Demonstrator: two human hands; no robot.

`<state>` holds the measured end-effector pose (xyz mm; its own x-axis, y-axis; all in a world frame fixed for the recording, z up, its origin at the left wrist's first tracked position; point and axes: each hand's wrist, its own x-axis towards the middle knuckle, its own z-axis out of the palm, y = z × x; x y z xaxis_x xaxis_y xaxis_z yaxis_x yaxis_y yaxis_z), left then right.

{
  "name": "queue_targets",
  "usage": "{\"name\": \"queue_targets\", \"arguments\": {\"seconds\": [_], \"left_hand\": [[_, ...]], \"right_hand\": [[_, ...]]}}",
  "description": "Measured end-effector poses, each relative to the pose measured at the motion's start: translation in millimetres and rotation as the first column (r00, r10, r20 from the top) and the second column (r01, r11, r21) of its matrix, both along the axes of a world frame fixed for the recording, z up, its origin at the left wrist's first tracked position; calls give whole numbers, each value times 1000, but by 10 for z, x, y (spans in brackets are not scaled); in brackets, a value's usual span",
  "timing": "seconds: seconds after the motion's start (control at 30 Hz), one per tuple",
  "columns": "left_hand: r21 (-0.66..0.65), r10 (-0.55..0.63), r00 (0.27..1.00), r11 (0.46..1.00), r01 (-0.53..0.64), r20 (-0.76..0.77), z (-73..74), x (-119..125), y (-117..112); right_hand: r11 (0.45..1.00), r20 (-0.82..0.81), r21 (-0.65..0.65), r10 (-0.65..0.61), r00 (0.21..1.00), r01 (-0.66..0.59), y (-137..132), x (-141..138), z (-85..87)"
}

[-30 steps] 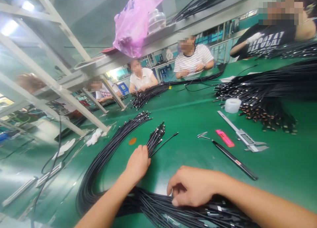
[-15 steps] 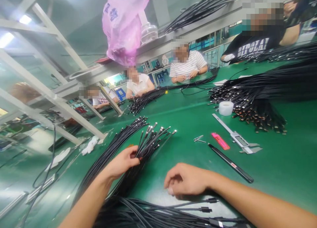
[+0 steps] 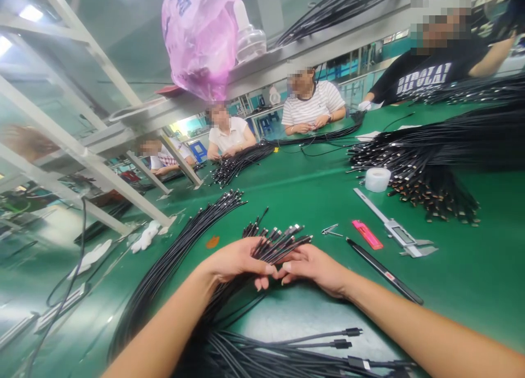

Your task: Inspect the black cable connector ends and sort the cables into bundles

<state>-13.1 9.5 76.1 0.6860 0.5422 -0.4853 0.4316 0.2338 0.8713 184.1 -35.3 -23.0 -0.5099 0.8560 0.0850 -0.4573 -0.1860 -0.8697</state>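
My left hand (image 3: 245, 259) is wrapped round a bundle of black cables (image 3: 281, 245), just below the metal plug ends that fan out above the fingers. From the other side, my right hand (image 3: 314, 269) closes on the same bundle, its fingers partly hidden behind the cables. The two thumbs nearly meet in front. Left of my left hand, a second bundle of black cables (image 3: 176, 257) curves along the green table. Below my hands, more cables (image 3: 287, 348) with black plugs lie pointing right.
To the right lie a black pen-like tool (image 3: 383, 270), a pink cutter (image 3: 367, 234), a digital caliper (image 3: 397, 227), tweezers-like metal pieces (image 3: 331, 230) and a tape roll (image 3: 377, 179). Big cable piles (image 3: 414, 153) sit behind. White gloves (image 3: 146, 237) lie left. Several people work across the table.
My left hand has lifted the cable bundle and shifted it right. My right hand has moved up from the tabletop to the bundle and closed on it.
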Motion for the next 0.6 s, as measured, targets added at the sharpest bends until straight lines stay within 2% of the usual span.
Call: {"name": "queue_targets", "arguments": {"seconds": [0.1,0.13,0.17,0.2,0.27,0.3,0.33,0.37,0.43,0.6], "left_hand": [[104,-48,994,993,58,-94,-127,193,47],[191,-33,988,980,62,-150,-180,241,59],[304,-2,976,950,70,-216,-236,282,66],[424,41,957,901,89,-288,-292,316,67],[612,131,893,769,182,-430,-393,369,50],[660,165,861,714,233,-482,-434,390,34],[681,187,834,680,271,-519,-467,409,15],[682,197,814,669,296,-546,-491,425,-3],[663,190,800,682,309,-569,-514,451,-31],[655,178,818,700,285,-546,-503,449,-25]], "right_hand": [[991,125,80,-112,986,103,65,38,-13],[975,207,117,-212,955,191,88,52,-39],[938,296,178,-341,892,299,112,69,-73],[875,367,255,-481,796,411,135,89,-108],[715,420,399,-699,579,574,178,137,-173],[653,412,440,-757,507,617,197,160,-198],[617,399,458,-786,472,640,213,179,-217],[597,388,463,-801,456,655,226,195,-232],[580,377,473,-814,442,663,243,210,-253],[542,361,484,-839,407,687,260,208,-295]]}}
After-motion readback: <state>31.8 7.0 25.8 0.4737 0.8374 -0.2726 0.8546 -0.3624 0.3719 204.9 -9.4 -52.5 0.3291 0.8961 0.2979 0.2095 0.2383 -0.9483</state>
